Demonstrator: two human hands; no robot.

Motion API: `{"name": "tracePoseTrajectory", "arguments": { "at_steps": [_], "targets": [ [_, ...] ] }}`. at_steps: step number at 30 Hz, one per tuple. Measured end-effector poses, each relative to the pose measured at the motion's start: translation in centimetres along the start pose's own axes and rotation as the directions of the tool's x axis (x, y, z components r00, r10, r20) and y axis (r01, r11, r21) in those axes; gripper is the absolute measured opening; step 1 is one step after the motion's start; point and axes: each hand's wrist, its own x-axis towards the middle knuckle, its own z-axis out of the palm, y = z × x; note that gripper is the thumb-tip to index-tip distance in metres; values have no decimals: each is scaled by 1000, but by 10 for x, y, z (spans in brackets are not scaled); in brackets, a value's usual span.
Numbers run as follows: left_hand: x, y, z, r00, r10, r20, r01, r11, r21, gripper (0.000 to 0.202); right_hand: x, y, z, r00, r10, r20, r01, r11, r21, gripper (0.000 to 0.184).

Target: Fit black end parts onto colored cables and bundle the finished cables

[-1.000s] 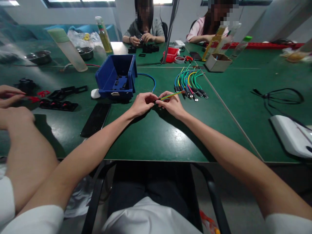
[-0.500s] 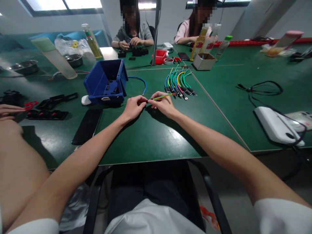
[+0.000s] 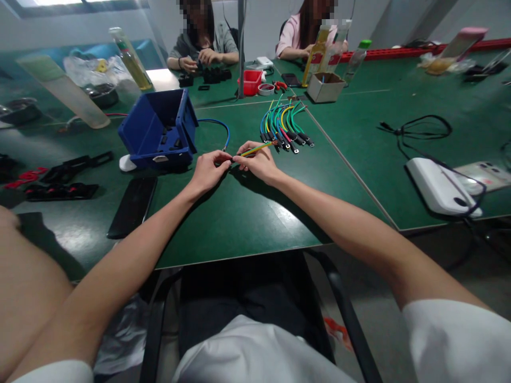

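You are working on the near end of a yellow-green wire [image 3: 255, 149]: your left hand [image 3: 207, 170] and your right hand [image 3: 257, 162] both pinch it, fingertips almost touching, just above the worktop [image 3: 247, 213]. I judge the next move needs a fine, steady grip. The wire is thin and flexible with smooth insulation. Just beyond your right hand lies a bundle of coloured wires [image 3: 283, 125]; beyond your left stands a blue plastic bin [image 3: 159, 127].

No text, brand, number or sign can be read anywhere: the small pale label on the front of the blue plastic bin [image 3: 159, 127] and the labels on the bottles [image 3: 317, 50] at the far edge of the green surface [image 3: 247, 213] are too blurred.
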Motion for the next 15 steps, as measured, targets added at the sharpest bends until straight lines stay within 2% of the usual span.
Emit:
{"name": "tracePoseTrajectory", "arguments": {
  "at_steps": [5,15],
  "targets": [
    [1,0,1,999,5,-32,-3,998,63,18,-2,-5,2,1000,2,-22,-3,1000,-15,35],
    [3,-6,1,1000,-31,5,31,998,-50,17,-2,-4,-1,1000,-5,-6,5,998,-55,35]
  ]
}}
